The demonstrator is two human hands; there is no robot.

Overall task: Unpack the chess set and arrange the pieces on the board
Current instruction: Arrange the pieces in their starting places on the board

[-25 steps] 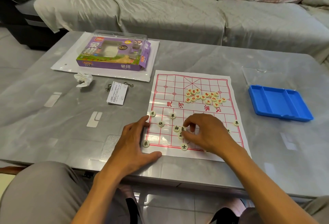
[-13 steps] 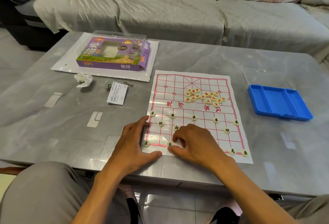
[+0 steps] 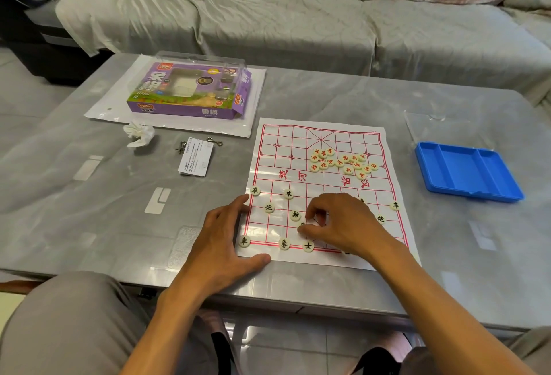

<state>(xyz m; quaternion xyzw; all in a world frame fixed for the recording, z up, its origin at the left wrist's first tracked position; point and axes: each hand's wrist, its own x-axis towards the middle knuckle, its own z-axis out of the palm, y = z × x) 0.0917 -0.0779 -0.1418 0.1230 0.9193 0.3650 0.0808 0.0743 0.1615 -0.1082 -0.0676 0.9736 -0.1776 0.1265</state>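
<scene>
Presently, head view, one entry per item.

Board (image 3: 301, 148): paper sheet with red grid, flat on the grey bench (image 3: 328, 97), unfolded and in use.

Black-lettered pieces (image 3: 269, 207): set out on the near half. Visible on grid points are two in the soldier row at left, one at far right (image 3: 395, 205), a cannon each side, and a chariot (image 3: 244, 240), elephant (image 3: 284, 244) and advisor (image 3: 308, 246) on the near edge. One more (image 3: 295, 215) lies off its station near the middle. Others are hidden under the right hand.

Red-lettered pieces (image 3: 343, 163): a loose heap on the far half, none yet placed.

Left hand (image 3: 220, 243): flat, fingers spread, pressing the near-left corner of the board and holding nothing.

Right hand (image 3: 343, 225): fingers curled over the near middle of the board, thumb and forefinger pinching a small piece (image 3: 301, 225), mostly covered; its character is unreadable.

Purple box (image 3: 190, 91): on a white sheet at far left, already opened.

Blue tray (image 3: 468, 172): right of the board, apparently emptied.

Also present: crumpled tissue (image 3: 138, 134), printed slip (image 3: 195, 160).

Progress, as judged: unpacking done; near side roughly half arranged; the whole red side remains.
</scene>
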